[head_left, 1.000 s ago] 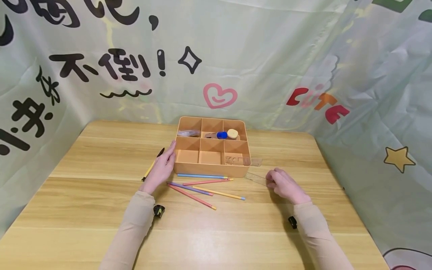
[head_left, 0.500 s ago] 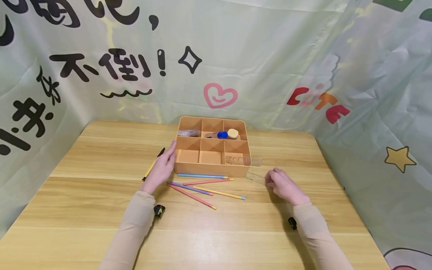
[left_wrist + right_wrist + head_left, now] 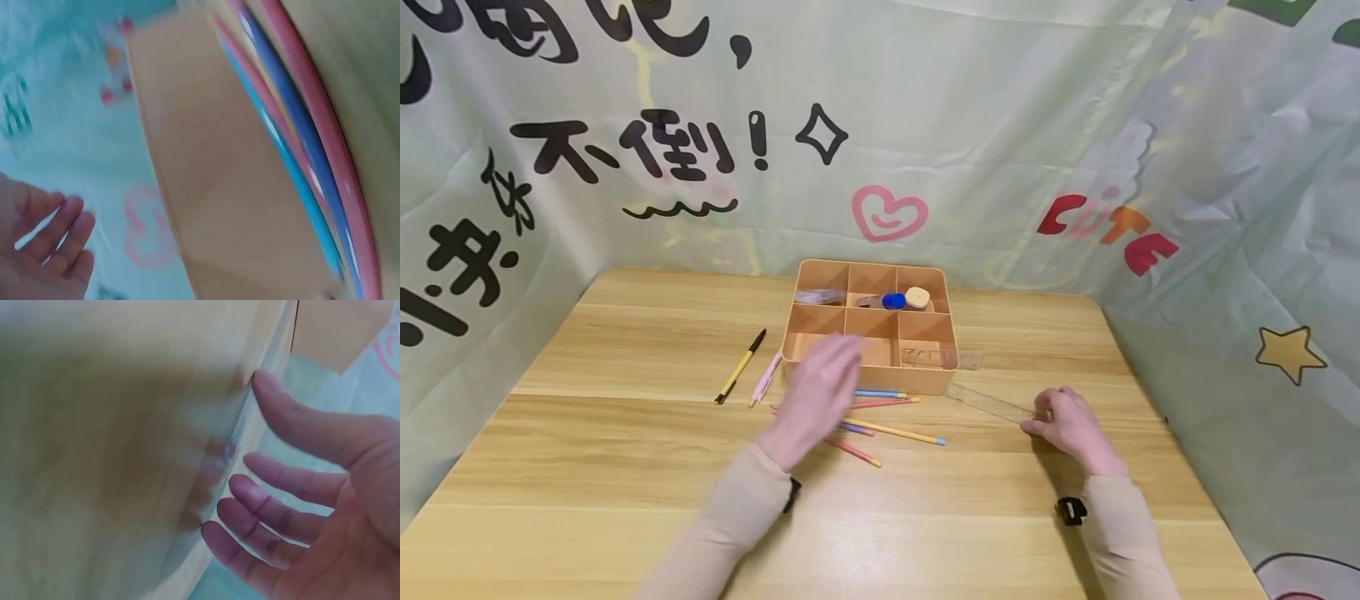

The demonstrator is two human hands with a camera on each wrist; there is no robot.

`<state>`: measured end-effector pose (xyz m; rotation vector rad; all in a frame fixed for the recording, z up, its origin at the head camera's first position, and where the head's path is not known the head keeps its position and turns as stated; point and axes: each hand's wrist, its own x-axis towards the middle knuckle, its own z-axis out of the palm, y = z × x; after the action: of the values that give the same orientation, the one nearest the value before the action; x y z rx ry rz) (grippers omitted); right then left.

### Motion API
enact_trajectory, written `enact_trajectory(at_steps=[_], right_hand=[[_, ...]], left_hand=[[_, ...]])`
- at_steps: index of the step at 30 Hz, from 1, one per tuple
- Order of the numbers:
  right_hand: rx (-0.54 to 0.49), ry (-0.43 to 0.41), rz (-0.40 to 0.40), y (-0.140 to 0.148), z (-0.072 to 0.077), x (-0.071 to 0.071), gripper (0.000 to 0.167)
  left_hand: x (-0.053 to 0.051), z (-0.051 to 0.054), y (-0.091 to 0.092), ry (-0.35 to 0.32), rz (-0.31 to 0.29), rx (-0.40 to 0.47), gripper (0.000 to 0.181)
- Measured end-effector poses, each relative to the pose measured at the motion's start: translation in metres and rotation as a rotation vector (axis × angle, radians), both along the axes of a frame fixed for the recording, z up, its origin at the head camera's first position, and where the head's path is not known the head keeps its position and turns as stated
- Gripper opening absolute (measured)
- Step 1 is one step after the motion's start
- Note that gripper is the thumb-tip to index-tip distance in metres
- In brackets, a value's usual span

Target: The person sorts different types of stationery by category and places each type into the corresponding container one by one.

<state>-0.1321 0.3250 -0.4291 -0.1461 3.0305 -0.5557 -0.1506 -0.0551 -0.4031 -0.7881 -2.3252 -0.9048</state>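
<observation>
A tan box (image 3: 917, 381) with six parts sits on the big wooden table (image 3: 587, 467), and the left hand (image 3: 814, 402) is up near its front — blurry, with loose, bent fingers and an empty grip. The right hand (image 3: 1073, 427) is at the end of a clear ruler (image 3: 988, 405) on the table, near the box's front right corner; its thumb and fingers are wide apart — I can't tell if they touch it. Colored pencils (image 3: 898, 431) lie by the box's front.

The ruler (image 3: 990, 403) is clear, the box (image 3: 917, 381) tan, the table (image 3: 955, 533) yellowish wood-grained
</observation>
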Motion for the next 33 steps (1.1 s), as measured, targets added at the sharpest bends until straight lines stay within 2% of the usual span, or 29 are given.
enact_trajectory(at_steps=[4, 6, 9, 16, 26, 30, 33], right_hand=[[0.0, -0.031, -0.023, 0.004, 0.002, 0.002, 0.041], [-0.001, -0.024, -0.024, 0.003, 0.002, 0.002, 0.037], [-0.012, -0.028, -0.033, 0.002, 0.0, 0.001, 0.033], [-0.011, -0.039, -0.038, 0.004, 0.001, 0.0, 0.026], [-0.021, -0.036, 0.007, 0.009, 0.002, 0.002, 0.015], [-0.032, -0.042, 0.049, 0.01, 0.0, 0.003, 0.015], [-0.031, -0.036, 0.07, 0.012, -0.002, 0.003, 0.016]], left_hand=[[0.018, -0.005, 0.034, -0.105, -0.174, -0.275, 0.033], [0.021, -0.011, 0.046, -0.173, -0.223, -0.411, 0.036], [0.022, -0.019, 0.058, -0.245, -0.26, -0.537, 0.04], [0.017, -0.031, 0.073, -0.314, -0.256, -0.624, 0.048], [0.014, -0.028, 0.1, -0.517, -0.29, -0.756, 0.062], [0.013, -0.03, 0.106, -0.549, -0.305, -0.769, 0.063], [0.014, -0.032, 0.107, -0.529, -0.282, -0.776, 0.06]])
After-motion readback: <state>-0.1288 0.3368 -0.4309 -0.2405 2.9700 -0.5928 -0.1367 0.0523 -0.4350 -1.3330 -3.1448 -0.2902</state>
